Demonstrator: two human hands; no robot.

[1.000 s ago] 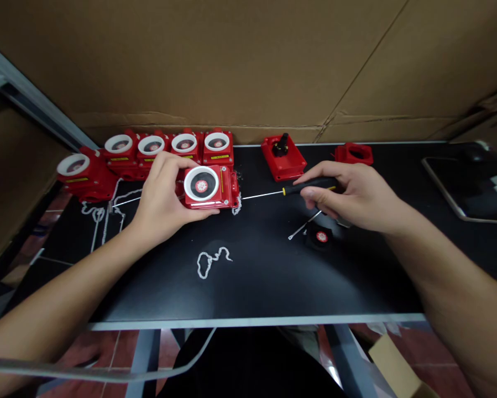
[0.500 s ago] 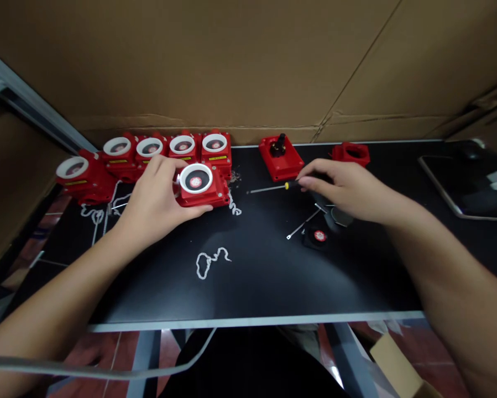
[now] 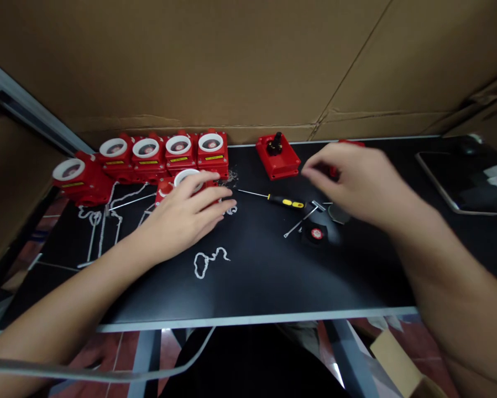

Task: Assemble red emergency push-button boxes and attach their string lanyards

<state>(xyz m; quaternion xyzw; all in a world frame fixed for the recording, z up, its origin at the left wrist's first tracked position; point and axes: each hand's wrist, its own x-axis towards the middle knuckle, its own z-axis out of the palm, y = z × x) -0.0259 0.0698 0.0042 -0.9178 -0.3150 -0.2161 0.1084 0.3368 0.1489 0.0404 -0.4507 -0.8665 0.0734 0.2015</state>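
Note:
My left hand [image 3: 186, 213] is open, fingers spread over a red box with a white ring [image 3: 165, 187], which it largely covers. Whether the fingertips touch the box I cannot tell. My right hand [image 3: 351, 174] hovers right of a black-and-yellow screwdriver [image 3: 287, 202] lying flat. Its fingers are curled with a gap at the thumb, and nothing shows between them. Below it lie a small metal hammer-like rod [image 3: 300, 221], a black piece with a red-and-white label [image 3: 317, 234] and a clear disc [image 3: 338, 214].
Several red boxes with white rings [image 3: 178, 145] line the back left. A red open housing with a black knob [image 3: 278, 157] stands behind the screwdriver. White chains lie left, with a loose chain [image 3: 202, 264] near the front. A dark tablet-like device [image 3: 459, 188] is at the right.
My right hand has let go of the screwdriver, now lying on the table, and risen slightly. My left hand has loosened from the side of the red box and spread over it.

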